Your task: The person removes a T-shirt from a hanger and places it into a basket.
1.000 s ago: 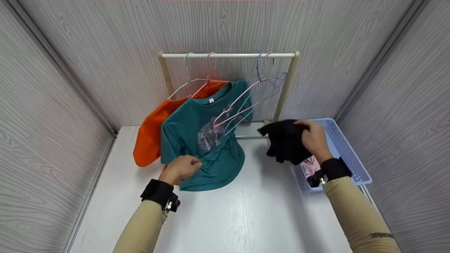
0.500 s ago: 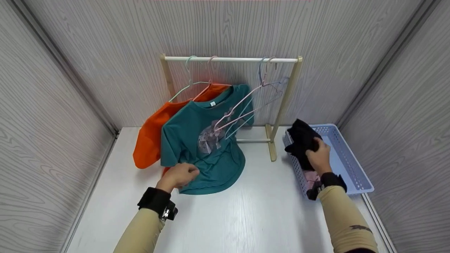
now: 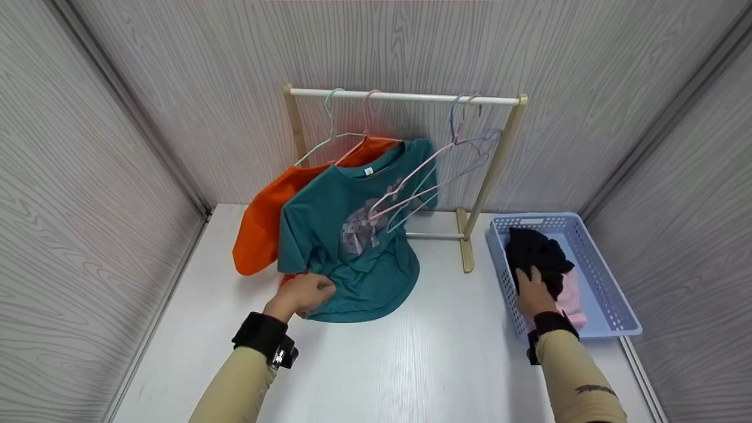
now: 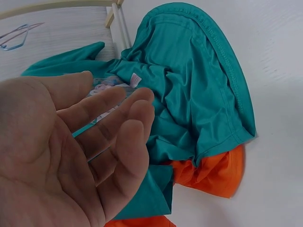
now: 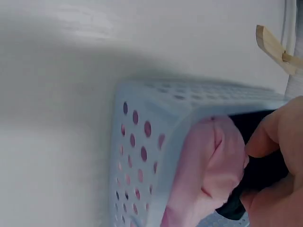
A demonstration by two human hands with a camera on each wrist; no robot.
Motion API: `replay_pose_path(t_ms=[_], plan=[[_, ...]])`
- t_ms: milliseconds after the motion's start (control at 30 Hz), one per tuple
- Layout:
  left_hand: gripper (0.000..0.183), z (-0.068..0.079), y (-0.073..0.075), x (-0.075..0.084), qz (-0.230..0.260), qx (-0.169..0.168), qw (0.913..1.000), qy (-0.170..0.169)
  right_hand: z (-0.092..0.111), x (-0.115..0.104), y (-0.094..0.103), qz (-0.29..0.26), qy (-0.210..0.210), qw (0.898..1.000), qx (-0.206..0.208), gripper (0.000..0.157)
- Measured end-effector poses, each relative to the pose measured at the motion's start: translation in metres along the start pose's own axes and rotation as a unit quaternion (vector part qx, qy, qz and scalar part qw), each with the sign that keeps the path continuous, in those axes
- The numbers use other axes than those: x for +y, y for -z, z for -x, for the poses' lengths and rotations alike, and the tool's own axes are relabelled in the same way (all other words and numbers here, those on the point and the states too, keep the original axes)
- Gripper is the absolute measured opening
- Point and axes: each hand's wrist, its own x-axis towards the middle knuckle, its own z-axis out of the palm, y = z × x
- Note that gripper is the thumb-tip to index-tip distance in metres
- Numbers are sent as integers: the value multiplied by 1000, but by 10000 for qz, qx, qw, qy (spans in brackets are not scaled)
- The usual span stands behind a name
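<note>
My right hand is inside the blue plastic basket, its fingers spread over a crumpled black garment whose kind I cannot make out. In the right wrist view, thumb and fingers stand apart with black cloth between and beneath them. Pink cloth lies beside the black one, against the basket wall. My left hand holds nothing; its fingers are loosely curled, palm showing in the left wrist view, close to the lower part of a teal T-shirt. That shirt hangs on a pink hanger.
A clothes rack with a white bar and wooden legs stands against the back wall. Behind the teal shirt hangs an orange garment on a green hanger. Bare pink and blue hangers tilt forward at the rack's right side.
My right hand has carried the black garment rightward and down into the basket, and its fingers have spread. The left hand stays near the teal shirt. The head view has shifted slightly.
</note>
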Motion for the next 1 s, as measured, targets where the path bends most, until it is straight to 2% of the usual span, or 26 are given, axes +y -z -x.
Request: replay_pose_path(t_ms=[167, 333, 533, 667, 800, 1000], plan=[[42, -2, -2, 2, 28, -46, 9999, -100, 2, 1, -1, -251, 155, 9988, -393, 66], [41, -1, 7, 11, -81, -29, 9999, -133, 10, -6, 17, -354, 133, 9978, -552, 63], [42, 5, 38, 31, -423, 309, 9981, -319, 23, -43, 50, 125, 239, 9980, -577, 49], [43, 8, 61, 49, -538, 539, 9956, -544, 28, -62, 63, 117, 417, 9969, -663, 46], [45, 11, 83, 65, -547, 682, 9937, -694, 33, -80, 63, -114, 615, 9926, -1038, 44], [46, 12, 108, 82, -547, 951, 9908, -793, 43, -101, 46, -57, 1237, 9868, -1042, 39]])
